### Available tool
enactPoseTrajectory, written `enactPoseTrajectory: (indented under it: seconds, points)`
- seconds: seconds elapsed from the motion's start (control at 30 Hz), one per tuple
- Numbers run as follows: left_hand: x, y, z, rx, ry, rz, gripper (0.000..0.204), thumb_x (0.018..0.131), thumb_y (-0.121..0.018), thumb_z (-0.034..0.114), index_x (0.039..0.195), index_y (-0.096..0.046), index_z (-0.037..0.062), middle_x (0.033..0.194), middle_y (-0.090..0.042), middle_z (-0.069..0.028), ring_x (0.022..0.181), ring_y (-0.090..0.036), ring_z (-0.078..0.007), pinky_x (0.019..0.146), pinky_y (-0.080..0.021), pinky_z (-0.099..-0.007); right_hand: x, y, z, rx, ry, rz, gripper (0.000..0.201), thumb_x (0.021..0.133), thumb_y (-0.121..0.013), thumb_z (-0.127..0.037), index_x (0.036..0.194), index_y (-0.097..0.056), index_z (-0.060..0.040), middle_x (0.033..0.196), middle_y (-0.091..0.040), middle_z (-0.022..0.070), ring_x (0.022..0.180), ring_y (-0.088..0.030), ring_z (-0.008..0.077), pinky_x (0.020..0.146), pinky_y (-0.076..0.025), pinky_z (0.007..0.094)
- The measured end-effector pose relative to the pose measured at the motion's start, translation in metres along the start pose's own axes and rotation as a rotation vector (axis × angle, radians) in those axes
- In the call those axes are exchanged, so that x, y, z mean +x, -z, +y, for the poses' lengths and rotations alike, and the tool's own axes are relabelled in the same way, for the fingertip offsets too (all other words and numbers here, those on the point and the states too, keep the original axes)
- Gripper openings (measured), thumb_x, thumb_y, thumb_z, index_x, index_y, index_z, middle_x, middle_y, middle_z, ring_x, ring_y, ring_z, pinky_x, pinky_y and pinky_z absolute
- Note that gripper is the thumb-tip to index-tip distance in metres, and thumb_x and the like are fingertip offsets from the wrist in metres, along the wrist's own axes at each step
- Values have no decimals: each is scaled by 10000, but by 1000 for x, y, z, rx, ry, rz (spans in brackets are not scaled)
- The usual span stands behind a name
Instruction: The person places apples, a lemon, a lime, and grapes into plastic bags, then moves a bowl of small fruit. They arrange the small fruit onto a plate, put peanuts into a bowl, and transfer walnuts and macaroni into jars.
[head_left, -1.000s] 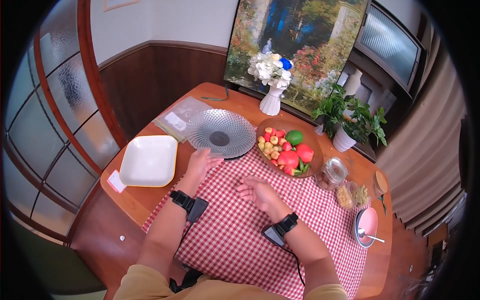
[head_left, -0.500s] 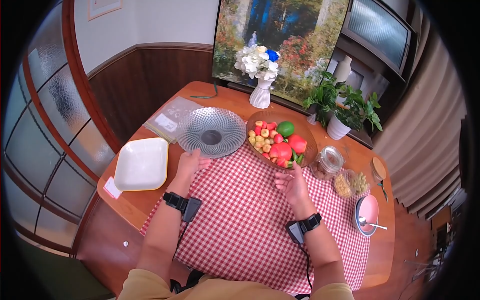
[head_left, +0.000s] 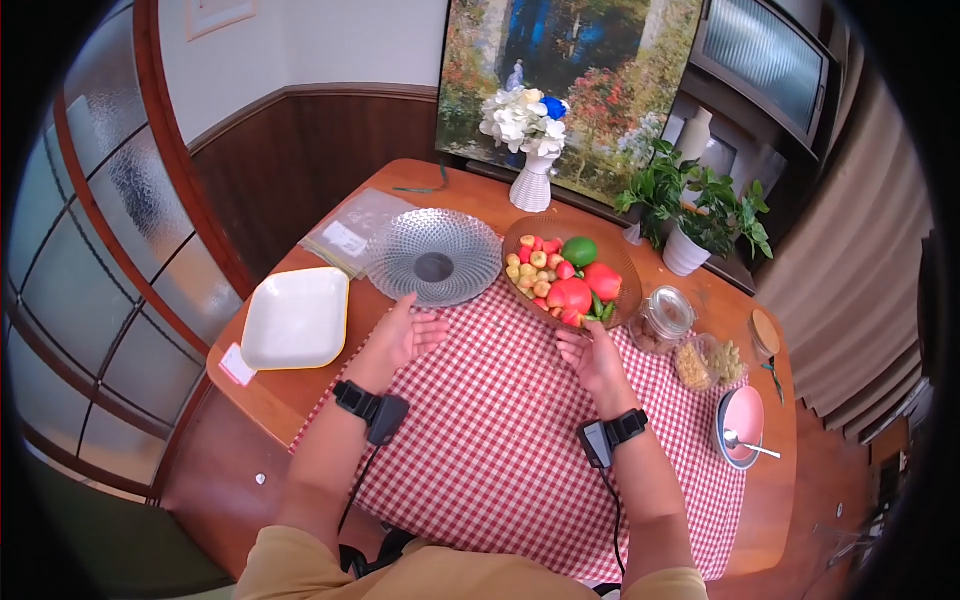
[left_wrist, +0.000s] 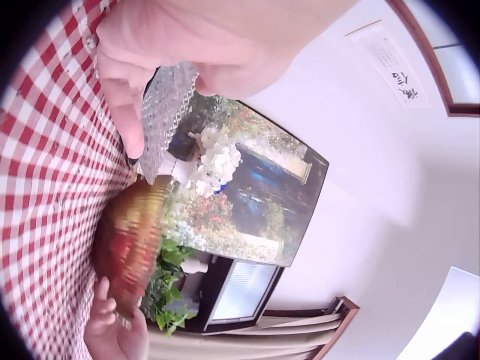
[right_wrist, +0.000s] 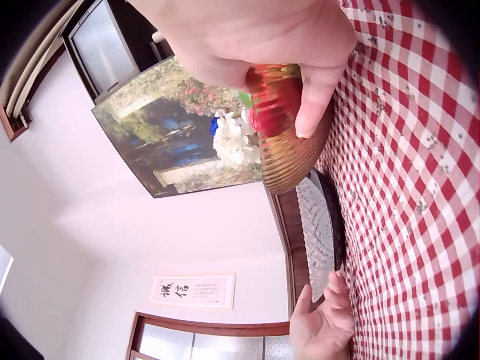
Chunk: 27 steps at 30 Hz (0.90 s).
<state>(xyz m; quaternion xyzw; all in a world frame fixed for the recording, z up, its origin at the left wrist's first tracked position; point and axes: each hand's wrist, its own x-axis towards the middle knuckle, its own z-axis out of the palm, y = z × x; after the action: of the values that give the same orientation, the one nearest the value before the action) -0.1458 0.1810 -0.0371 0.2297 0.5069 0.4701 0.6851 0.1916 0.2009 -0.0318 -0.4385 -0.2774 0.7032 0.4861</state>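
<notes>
My left hand [head_left: 405, 335] lies at the near rim of the clear patterned glass bowl [head_left: 470, 262], fingers extended and palm inward; nothing is gripped. The right hand [head_left: 597, 362] is at the near edge of the amber bowl [head_left: 627, 270], which holds red and green fruit and small yellow-red ones. In the right wrist view, the thumb and fingers of the right hand [right_wrist: 262, 45] lie along the side of the amber bowl [right_wrist: 289, 161]; whether they pinch its rim is hidden. The left wrist view has the left hand [left_wrist: 172, 45] beside the glass bowl [left_wrist: 166, 105].
A white square dish [head_left: 296, 318] stands at left, plastic packets [head_left: 345, 235] behind it. On the right are a glass jar [head_left: 664, 318], small containers of dry food [head_left: 695, 362], and a pink bowl [head_left: 742, 420] with a spoon. A flower vase [head_left: 531, 185] and potted plant [head_left: 687, 248] stand behind.
My right hand has moved right and forward from over the checked cloth to the amber bowl's near edge. The left hand has stayed by the glass bowl. The head view has shifted slightly.
</notes>
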Motion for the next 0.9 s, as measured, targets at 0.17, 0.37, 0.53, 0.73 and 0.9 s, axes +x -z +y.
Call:
enactPoseTrajectory:
  seconds: [0.17,0.37,0.53,0.73,0.9]
  points:
    - [-56,15,-6,-67,33,-84,694,955,-374,564,1223,-449,-71,1118,-644,-181,879,-662,-202,717,-540,-289,0,0,-2,12,-28,-22,398,973,-454,-344,1210,-457,-25,1009,-656,187,776,-649,213,681,-549,288]
    - [-105,88,-31,-418,12,151,560,995,-391,440,1189,-479,-78,1136,-629,-194,910,-662,-192,759,-561,-271,2,-4,2,74,-35,-51,405,972,-462,-369,1193,-463,-29,992,-673,189,738,-665,204,658,-556,280]
    - [-108,121,-31,-426,-219,360,357,990,-476,223,1175,-473,-82,1130,-600,-213,1028,-636,-268,879,-560,-321,-16,-10,6,42,-66,-42,546,962,-452,-495,1199,-427,-4,960,-665,171,720,-645,201,655,-540,284]
    - [-108,114,-17,-356,-315,458,277,951,-432,25,1206,-448,-83,1135,-581,-223,1047,-618,-327,922,-546,-351,-62,-3,12,-69,-148,-152,348,1007,-387,-365,1131,-431,-43,946,-666,152,702,-642,180,623,-521,278]
    - [-142,95,-29,-416,-371,484,319,936,-428,5,1239,-414,-96,1157,-574,-227,1036,-622,-347,908,-555,-365,-107,16,5,-139,-194,-130,358,998,-412,-297,1219,-431,-15,944,-674,136,689,-647,172,621,-521,267]
